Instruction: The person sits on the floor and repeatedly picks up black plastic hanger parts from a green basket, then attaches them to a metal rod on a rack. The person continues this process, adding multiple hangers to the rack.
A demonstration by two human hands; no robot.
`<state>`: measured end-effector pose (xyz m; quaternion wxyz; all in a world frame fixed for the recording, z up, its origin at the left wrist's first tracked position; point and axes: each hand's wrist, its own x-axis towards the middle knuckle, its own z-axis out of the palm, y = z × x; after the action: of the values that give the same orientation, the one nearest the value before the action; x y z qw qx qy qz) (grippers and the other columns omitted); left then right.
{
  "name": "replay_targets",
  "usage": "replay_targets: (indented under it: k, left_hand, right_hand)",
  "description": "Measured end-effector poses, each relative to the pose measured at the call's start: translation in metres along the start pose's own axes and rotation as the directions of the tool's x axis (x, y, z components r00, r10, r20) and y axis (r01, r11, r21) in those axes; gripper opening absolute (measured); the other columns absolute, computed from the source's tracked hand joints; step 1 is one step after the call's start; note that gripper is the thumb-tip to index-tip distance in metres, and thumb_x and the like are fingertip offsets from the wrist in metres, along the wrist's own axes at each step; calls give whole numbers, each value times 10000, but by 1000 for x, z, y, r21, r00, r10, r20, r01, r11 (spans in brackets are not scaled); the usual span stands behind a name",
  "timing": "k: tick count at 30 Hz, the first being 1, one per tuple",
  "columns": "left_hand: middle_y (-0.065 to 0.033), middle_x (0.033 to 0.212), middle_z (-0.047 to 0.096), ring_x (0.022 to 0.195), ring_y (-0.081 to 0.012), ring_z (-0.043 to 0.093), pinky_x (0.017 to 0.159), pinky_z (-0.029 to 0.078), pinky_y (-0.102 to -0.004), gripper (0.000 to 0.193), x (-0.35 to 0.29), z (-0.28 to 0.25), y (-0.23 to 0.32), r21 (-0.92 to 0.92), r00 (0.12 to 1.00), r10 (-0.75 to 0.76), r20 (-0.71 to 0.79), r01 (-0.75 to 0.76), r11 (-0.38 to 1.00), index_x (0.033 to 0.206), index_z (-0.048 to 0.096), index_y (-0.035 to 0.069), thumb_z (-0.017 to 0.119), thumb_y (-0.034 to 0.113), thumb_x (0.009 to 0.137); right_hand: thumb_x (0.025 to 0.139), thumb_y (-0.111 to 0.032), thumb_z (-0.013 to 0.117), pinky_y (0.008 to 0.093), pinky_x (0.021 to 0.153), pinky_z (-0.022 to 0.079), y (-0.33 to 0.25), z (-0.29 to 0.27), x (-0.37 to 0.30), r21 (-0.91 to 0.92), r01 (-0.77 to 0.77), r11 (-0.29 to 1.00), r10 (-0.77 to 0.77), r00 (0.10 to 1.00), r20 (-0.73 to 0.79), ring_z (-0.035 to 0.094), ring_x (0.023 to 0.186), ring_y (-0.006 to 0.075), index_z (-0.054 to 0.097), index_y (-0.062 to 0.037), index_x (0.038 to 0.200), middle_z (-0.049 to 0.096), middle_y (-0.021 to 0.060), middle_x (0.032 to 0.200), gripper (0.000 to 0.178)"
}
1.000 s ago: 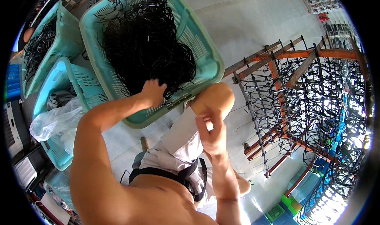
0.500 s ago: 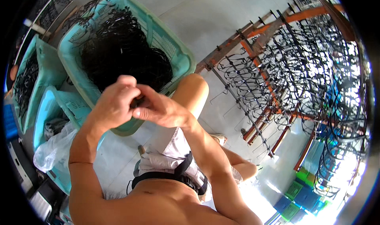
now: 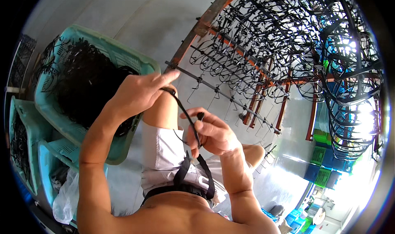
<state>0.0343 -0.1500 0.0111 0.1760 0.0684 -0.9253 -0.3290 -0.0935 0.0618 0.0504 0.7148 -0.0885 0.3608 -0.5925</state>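
A thin black strap (image 3: 183, 110) runs between my two hands above my lap. My left hand (image 3: 140, 92) grips its upper end, index finger stretched out toward the rack and the other fingers curled over the strap. Lower and to the right, my right hand (image 3: 216, 135) has its fingers bent round the other end, with a small dark piece of it showing at the thumb and fingertips. A thin loose end hangs beside the right fingers. Beyond my left hand, a green plastic basket (image 3: 119, 156) holds a tangled heap of similar black strips (image 3: 84, 79).
On the right stands an orange-brown metal rack (image 3: 187, 45) hung with many black loops (image 3: 279, 32); its near bar (image 3: 230, 96) carries bare wire hooks. More green baskets (image 3: 35, 127) and a clear plastic bag (image 3: 66, 199) are at the left. Blue and green crates (image 3: 319, 156) are stacked lower right.
My hands were together over the basket; they are now apart, the right lower and farther right, with the strap stretched between them. The view has turned toward the rack.
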Motion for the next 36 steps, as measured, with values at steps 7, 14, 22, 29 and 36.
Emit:
replay_targets:
  k: [7,14,22,29,36]
  left_hand:
    - [-91,879,548,726,-179,533,691,462,-268,166,2,47,-35,-278,882,-296,-366,200,940,1009,564,16,594,38,848]
    - [-124,781,630,705,-294,627,696,503,-409,157,49,110,1,229,999,-42,-33,49,972,852,594,60,664,135,733]
    - [-103,613,634,589,-282,644,635,500,-401,38,44,121,-5,260,947,-106,304,25,965,718,627,82,605,99,743]
    - [-82,630,642,641,-246,645,705,470,-362,64,43,120,-7,312,966,-51,255,-32,950,728,640,111,581,91,720]
    - [-84,629,641,654,-243,647,699,474,-364,85,39,121,-6,321,982,-17,188,-45,946,700,661,102,578,92,718]
  right_hand:
    - [945,-259,483,282,499,358,-61,-58,37,353,632,690,-624,767,-152,421,607,138,553,-120,962,541,16,792,156]
    - [948,-209,522,321,582,468,-22,-113,144,12,462,887,-365,718,-593,544,672,185,484,-65,918,568,78,816,152]
    - [946,-225,547,301,572,474,-8,-108,129,-93,472,877,-438,703,-560,550,667,163,476,-82,929,586,65,810,161]
    - [949,-210,540,282,553,465,-6,-101,126,-62,489,870,-442,718,-537,547,659,150,470,-76,935,583,71,798,152]
    - [952,-197,538,274,540,468,-1,-99,124,-46,555,830,-485,680,-550,547,630,149,472,-54,936,588,80,785,158]
